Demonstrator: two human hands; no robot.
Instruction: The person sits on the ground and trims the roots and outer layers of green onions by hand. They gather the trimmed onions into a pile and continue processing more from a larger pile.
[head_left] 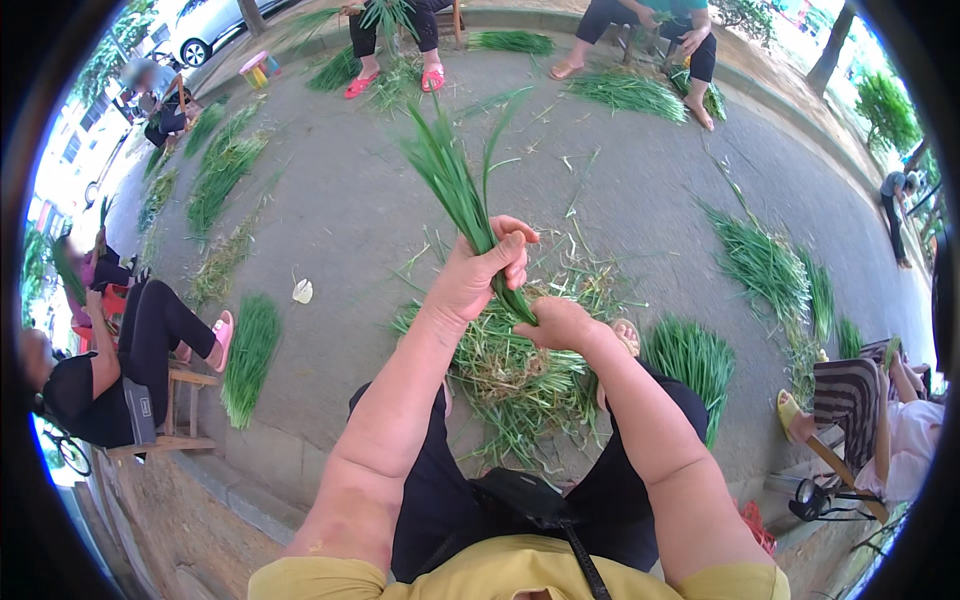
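Observation:
My left hand (pixel 478 272) is wrapped round a bunch of green chives (pixel 450 185), whose long leaves fan up and away from me. Below it, my right hand (pixel 560 324) is closed at the lower end of the same bunch, and its fingertips are partly hidden. Both hands are above a loose heap of chive trimmings (pixel 520 375), green mixed with yellowed, dry bits, on the ground between my feet. To the right of that heap lies a neat pile of chives (pixel 692 362) with the leaves lined up.
Other people sit around on low seats, each near chives. More chives lie at left (pixel 250 360), far left (pixel 222 180), far right (pixel 755 255) and far ahead (pixel 630 92). A black bag (pixel 520 497) rests at my lap. A pale scrap (pixel 302 290) is on the pavement.

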